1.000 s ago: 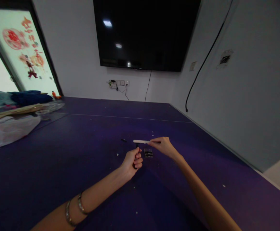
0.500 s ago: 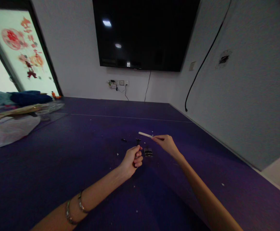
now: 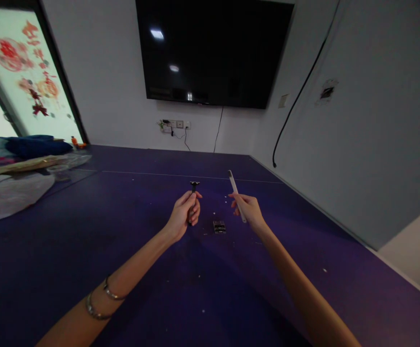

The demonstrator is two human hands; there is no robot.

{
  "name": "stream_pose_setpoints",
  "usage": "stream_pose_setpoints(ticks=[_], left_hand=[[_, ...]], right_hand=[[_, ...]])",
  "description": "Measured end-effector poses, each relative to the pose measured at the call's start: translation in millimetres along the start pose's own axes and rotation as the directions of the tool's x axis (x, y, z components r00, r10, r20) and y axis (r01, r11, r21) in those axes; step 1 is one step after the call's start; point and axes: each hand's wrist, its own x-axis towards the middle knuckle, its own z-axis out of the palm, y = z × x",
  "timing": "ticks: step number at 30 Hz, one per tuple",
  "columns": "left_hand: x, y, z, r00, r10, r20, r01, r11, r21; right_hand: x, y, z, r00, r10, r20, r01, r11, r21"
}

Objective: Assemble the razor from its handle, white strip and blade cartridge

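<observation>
My left hand (image 3: pixel 184 213) is closed around the dark handle of a razor (image 3: pixel 194 185), its T-shaped head pointing up and away from me. To its right, my right hand (image 3: pixel 248 210) grips a slim white toothbrush (image 3: pixel 233 183) that leans steeply, with a dark patch of what look like bristles at the far end. The two tools are apart. On the purple surface between and just below the hands lies a small black-and-clear pack (image 3: pixel 219 227), its contents too small to make out.
Small white scraps dot the purple surface (image 3: pixel 123 250). Plastic bags (image 3: pixel 18 197) and dark blue cloth (image 3: pixel 38 146) lie at the far left. A large television (image 3: pixel 213 53) hangs on the back wall, and a black cable (image 3: pixel 296 99) dangles at the right.
The toothbrush has swung from nearly level to steep, showing its dark end. My left hand has moved left and up with the razor, away from the pack. A small dark piece is out of sight.
</observation>
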Motion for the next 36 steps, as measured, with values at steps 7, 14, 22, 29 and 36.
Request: stream_pose_setpoints(ticks=[7,14,22,29,36], left_hand=[[2.1,4.1,-1.4,1.000,-0.010,0.001,0.010,1.000,-0.020],[2.6,0.8,-0.6,0.999,-0.042,0.007,0.042,0.999,-0.016],[2.7,-3.4,-0.7,0.999,-0.045,-0.002,0.045,0.999,-0.009],[1.4,-6.0,-0.7,0.999,-0.054,0.007,0.054,0.998,0.009],[2.7,-14.9,-6.2,0.996,-0.090,0.016,0.089,0.995,0.043]], right_hand=[[-24.5,2.8,21.7,1.000,-0.011,0.027,0.028,0.674,-0.738],[-63.4,18.0,57.2,0.978,0.129,0.165,0.103,0.391,-0.915],[-77.6,23.9,66.8,0.967,0.164,0.193,0.126,0.349,-0.929],[-82.3,28.3,66.6,0.968,0.140,0.209,0.150,0.342,-0.928],[-65.2,24.0,53.6,0.976,0.113,0.187,0.137,0.351,-0.926]])
